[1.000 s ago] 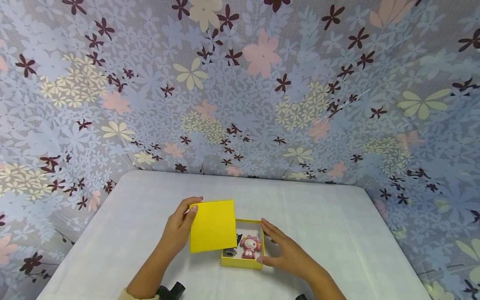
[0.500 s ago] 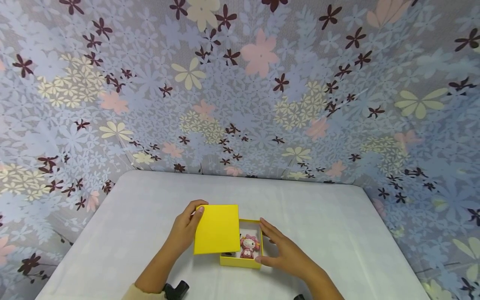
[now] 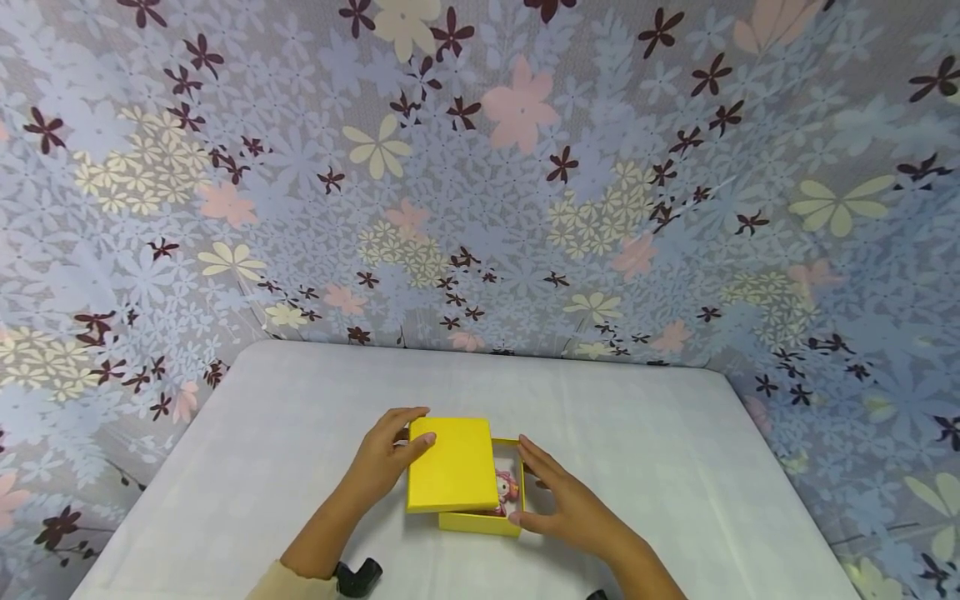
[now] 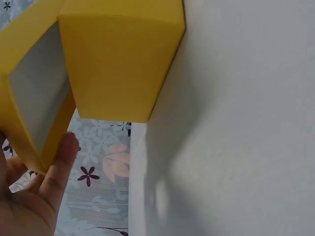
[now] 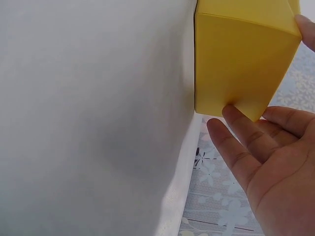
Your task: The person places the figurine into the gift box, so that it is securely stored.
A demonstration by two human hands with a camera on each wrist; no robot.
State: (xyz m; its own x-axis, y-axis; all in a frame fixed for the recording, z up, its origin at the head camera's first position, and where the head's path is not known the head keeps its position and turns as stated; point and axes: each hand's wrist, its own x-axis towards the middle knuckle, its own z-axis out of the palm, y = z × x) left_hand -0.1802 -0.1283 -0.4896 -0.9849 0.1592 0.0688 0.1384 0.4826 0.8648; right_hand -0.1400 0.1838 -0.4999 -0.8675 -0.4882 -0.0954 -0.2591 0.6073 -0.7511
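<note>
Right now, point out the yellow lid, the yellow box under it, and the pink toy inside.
yellow lid (image 3: pixel 448 464): head view, middle of its flat top.
yellow box (image 3: pixel 480 523): head view, its near front wall.
pink toy (image 3: pixel 507 490): head view, the part showing in the uncovered gap beside the lid.

The lid (image 3: pixel 448 464) lies over the box (image 3: pixel 482 522), left hand (image 3: pixel 384 461) beside it.

1. The lid (image 3: pixel 448 463) is plain bright yellow.
2. The box (image 3: pixel 482 522) is the same yellow outside, with a white lining.
3. The figurine (image 3: pixel 507 490) inside is pink and white.
4. The table (image 3: pixel 660 467) is covered in plain white.
5. The backdrop (image 3: pixel 480 167) is grey-blue, patterned with pale blue, cream, pink and dark maroon flowers.
</note>
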